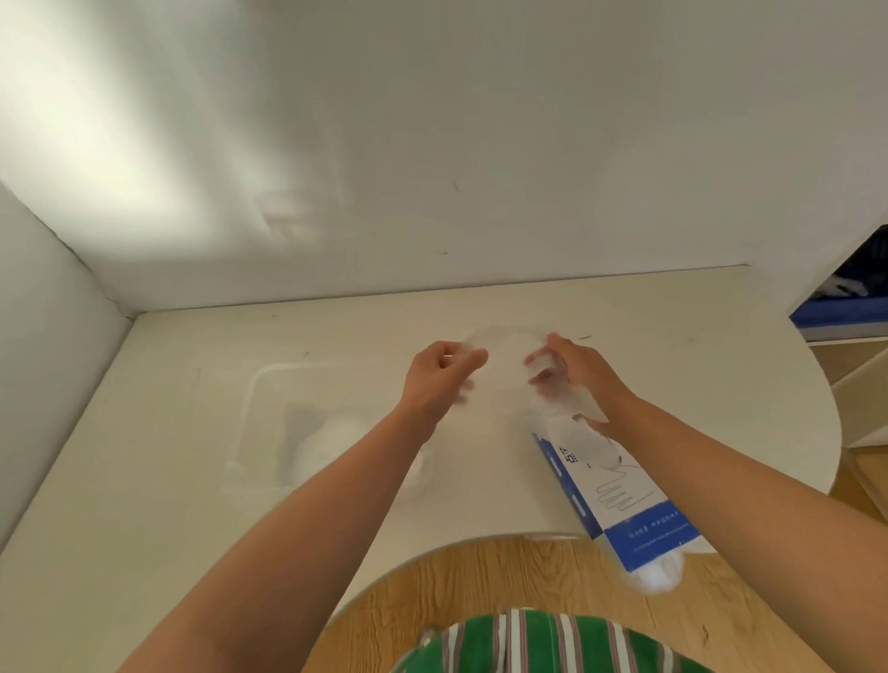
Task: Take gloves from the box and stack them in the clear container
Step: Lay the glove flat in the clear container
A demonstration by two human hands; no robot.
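- The surface (175, 478) is carrying everything.
- The clear container (251, 395), left of the box (627, 514), is collecting stacked gloves (327, 440).
- The box is lying flat, likely easing pulls.
- The left hand (438, 374) and right hand (577, 366), just beyond the box, are pinching one glove (504, 353) between them, seemingly flattening it.

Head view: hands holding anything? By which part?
A clear glove, spread between both hands: the left hand pinches its left edge, the right hand its right edge. Blur hides which part of the glove each is.

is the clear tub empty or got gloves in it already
Not empty: a whitish crumpled heap of thin gloves lies inside the clear rectangular plastic container.
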